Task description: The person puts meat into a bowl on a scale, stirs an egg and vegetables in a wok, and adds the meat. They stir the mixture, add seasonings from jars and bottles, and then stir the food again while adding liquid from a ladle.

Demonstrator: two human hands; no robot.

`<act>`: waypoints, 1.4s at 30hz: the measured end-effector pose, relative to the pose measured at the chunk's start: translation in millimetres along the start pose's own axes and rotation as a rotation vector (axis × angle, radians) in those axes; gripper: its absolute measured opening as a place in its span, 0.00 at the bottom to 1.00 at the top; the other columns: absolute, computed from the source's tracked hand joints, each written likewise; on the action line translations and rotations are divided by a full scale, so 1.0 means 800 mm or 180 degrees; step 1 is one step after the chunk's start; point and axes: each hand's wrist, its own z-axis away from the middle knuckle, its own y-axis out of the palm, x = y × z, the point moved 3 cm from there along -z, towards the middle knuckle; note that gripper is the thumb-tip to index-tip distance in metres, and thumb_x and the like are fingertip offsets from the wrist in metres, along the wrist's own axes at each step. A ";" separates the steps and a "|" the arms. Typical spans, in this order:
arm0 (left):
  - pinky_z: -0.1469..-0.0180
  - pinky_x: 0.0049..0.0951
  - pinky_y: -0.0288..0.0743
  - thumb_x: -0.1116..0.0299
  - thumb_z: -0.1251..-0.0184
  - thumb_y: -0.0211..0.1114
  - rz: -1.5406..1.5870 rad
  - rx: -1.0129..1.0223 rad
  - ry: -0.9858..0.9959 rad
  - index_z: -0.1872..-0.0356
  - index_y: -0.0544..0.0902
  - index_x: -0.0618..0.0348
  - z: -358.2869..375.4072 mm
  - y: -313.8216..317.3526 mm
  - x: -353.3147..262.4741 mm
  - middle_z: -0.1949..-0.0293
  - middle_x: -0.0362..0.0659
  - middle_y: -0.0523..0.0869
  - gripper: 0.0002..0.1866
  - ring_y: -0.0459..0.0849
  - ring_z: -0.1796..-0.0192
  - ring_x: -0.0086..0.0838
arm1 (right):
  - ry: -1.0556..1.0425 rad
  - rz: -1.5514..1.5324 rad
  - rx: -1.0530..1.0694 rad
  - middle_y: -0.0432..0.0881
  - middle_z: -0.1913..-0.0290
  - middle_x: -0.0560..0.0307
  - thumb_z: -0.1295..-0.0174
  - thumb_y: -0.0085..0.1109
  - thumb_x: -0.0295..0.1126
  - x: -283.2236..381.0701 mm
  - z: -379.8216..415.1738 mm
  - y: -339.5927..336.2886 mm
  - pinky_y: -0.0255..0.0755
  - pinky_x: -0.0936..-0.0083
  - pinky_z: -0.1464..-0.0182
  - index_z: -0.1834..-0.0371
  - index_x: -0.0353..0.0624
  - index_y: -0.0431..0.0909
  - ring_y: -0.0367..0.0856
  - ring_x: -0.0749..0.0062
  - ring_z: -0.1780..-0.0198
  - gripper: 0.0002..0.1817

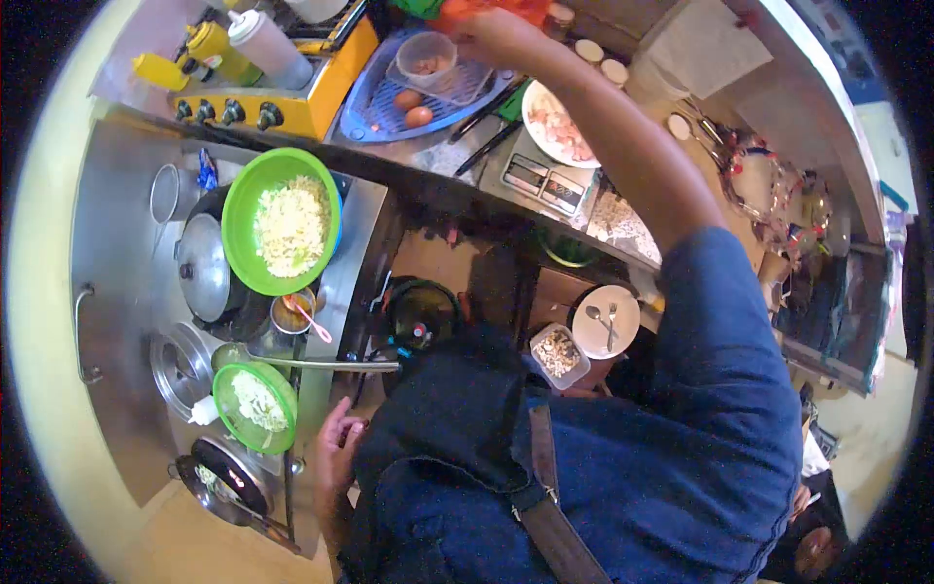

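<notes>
My right arm stretches across the counter, and my right hand (479, 31) is at a red plastic bag (511, 10) near the top edge. Its fingers are blurred against the bag, so I cannot tell whether they grip it. Just below sits a clear plastic cup (427, 56) in a blue basket (375, 92), with two brown eggs (418, 117) beside it. My left hand (338, 436) hangs low by the steel counter's edge, fingers loosely bent and apart, holding nothing. Nearest to it is a green bowl of shredded white food (288, 394).
A larger green bowl (233, 219) stands by a lidded pot (204, 268). A long-handled ladle (331, 364) juts past the counter edge. A white bowl of pinkish pieces (534, 119) rests on a scale (520, 177). Squeeze bottles (268, 47) stand on the yellow stove (326, 102).
</notes>
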 end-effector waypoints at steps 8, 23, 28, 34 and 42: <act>0.52 0.24 0.71 0.72 0.37 0.59 0.0670 -0.0723 -0.0282 0.39 0.65 0.65 0.046 0.001 0.025 0.61 0.43 0.80 0.26 0.78 0.59 0.25 | -0.0342 0.0206 0.0723 0.81 0.58 0.47 0.46 0.54 0.35 0.023 -0.163 0.161 0.74 0.63 0.57 0.60 0.44 0.81 0.81 0.56 0.58 0.13; 0.51 0.25 0.70 0.74 0.37 0.58 0.0379 -0.0813 -0.0213 0.40 0.68 0.63 0.049 0.001 0.011 0.60 0.43 0.80 0.23 0.78 0.57 0.25 | -0.1496 0.1322 0.0387 0.83 0.67 0.46 0.51 0.55 0.34 0.023 -0.151 0.127 0.75 0.62 0.64 0.70 0.42 0.83 0.82 0.55 0.67 0.10; 0.52 0.24 0.70 0.74 0.37 0.58 -0.0009 -0.0617 0.0015 0.41 0.68 0.64 0.040 -0.005 0.039 0.59 0.43 0.80 0.23 0.77 0.58 0.24 | -0.0050 -0.1260 0.0471 0.77 0.83 0.56 0.50 0.60 0.34 -0.021 -0.023 -0.014 0.72 0.74 0.75 0.72 0.39 0.82 0.76 0.75 0.80 0.09; 0.53 0.23 0.70 0.71 0.37 0.60 0.0323 -0.0291 -0.0078 0.38 0.65 0.65 0.015 -0.010 0.028 0.60 0.43 0.80 0.26 0.77 0.58 0.23 | 0.0726 -0.1025 0.0995 0.81 0.77 0.54 0.45 0.57 0.31 -0.072 0.136 -0.009 0.73 0.74 0.74 0.65 0.38 0.82 0.78 0.74 0.80 0.10; 0.52 0.21 0.70 0.71 0.37 0.59 0.0454 0.0096 0.0239 0.37 0.63 0.64 -0.002 -0.018 0.008 0.60 0.43 0.80 0.27 0.77 0.58 0.22 | 0.0578 -0.0715 -0.0578 0.82 0.60 0.49 0.50 0.55 0.26 -0.098 0.199 0.014 0.74 0.68 0.56 0.58 0.46 0.81 0.81 0.60 0.58 0.14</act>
